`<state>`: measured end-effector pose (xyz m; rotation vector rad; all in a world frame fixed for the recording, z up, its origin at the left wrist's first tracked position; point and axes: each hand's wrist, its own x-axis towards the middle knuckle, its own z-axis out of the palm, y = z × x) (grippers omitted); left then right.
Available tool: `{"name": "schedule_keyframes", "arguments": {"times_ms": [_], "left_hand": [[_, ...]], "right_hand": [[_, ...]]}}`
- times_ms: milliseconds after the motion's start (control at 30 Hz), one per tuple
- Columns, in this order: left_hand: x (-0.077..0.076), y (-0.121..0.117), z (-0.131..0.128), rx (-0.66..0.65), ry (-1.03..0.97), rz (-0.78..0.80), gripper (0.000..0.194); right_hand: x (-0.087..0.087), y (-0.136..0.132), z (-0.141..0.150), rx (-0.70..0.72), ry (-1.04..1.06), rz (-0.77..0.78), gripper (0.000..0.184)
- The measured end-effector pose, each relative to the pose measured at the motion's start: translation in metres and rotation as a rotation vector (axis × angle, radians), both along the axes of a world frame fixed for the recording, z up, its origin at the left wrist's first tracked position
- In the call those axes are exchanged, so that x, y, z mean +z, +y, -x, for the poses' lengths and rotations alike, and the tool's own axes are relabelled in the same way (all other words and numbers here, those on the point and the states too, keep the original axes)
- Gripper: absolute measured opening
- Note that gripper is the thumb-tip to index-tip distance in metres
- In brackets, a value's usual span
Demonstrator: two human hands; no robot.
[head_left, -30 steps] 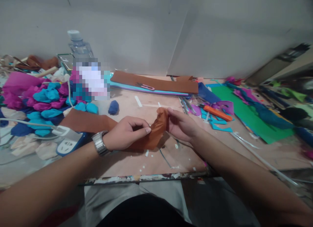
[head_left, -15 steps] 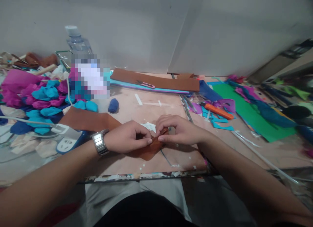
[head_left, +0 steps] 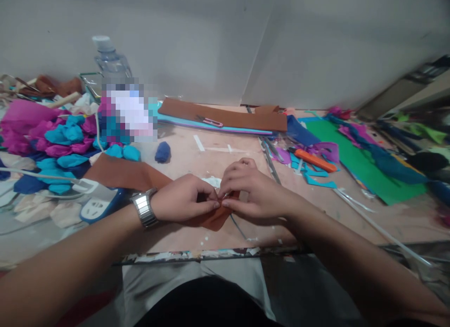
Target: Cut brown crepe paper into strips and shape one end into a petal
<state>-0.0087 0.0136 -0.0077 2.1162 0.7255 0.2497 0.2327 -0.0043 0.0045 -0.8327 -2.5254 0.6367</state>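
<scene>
A strip of brown crepe paper point(head_left: 123, 172) runs from the left, under my left wrist, to the table's front middle, where its end is bunched up. My left hand point(head_left: 184, 198), with a metal watch at the wrist, pinches this strip between thumb and forefinger. Right beside it, my right hand point(head_left: 251, 188) pinches the gathered end, fingertips almost touching those of the left. The fingers partly hide the folds between them. Beyond my left hand lies a small dark blue paper roll point(head_left: 162, 152).
Magenta and blue paper puffs point(head_left: 66, 130) pile up at left, near a power strip point(head_left: 100, 202) and a plastic bottle point(head_left: 110, 59). Pink-handled snips point(head_left: 213, 122) rest on folded brown paper point(head_left: 242, 118). An orange utility knife point(head_left: 314, 160) and green sheet point(head_left: 372, 163) lie right.
My right hand has shifted slightly left, its fingertips now closer to the left hand's on the brown paper. My left hand stays nearly where it was.
</scene>
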Motion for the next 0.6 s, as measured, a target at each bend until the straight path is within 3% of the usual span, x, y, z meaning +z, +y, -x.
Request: {"name": "schedule_keyframes", "arguments": {"times_ms": [600], "left_hand": [[-0.0005, -0.0005, -0.0010, 0.039, 0.039, -0.016, 0.020]], "right_hand": [[-0.0021, -0.0011, -0.0001, -0.037, -0.104, -0.003, 0.011]]}}
